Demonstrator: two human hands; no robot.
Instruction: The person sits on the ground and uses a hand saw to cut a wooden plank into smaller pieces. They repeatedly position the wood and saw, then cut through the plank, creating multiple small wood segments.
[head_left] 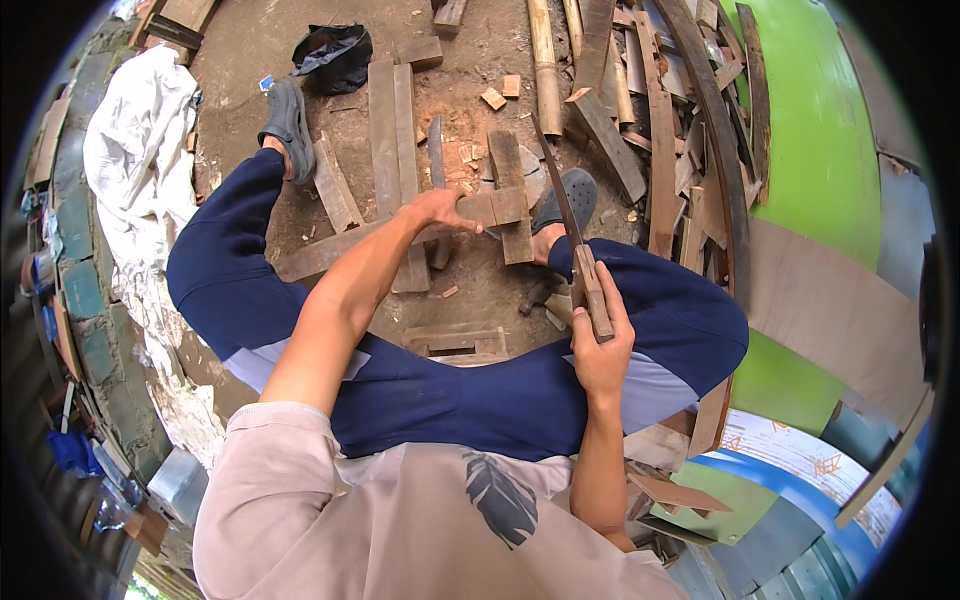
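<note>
My right hand (pixel 604 340) is closed around the wooden handle of a handsaw (pixel 565 195), which points up and away, its long dark blade seen nearly edge-on. To the left, my left hand (pixel 440 210) grips a wooden plank (pixel 340 250) near its far-right end. This plank lies slantwise across other boards, and its end (pixel 508 205) rests over a short upright-lying board (pixel 511 165). The saw blade is apart from the plank, to its right. Beyond my left hand, a curved dark blade (pixel 436 150) lies on the ground.
Two long boards (pixel 383 140) lie left of centre. Small cut blocks (pixel 493 98) sit farther off, with a black plastic bag (pixel 332 58) beyond my left foot. Scrap timber (pixel 660 150) is heaped on the right beside a green panel (pixel 820 120). White cloth (pixel 140 140) hangs at left.
</note>
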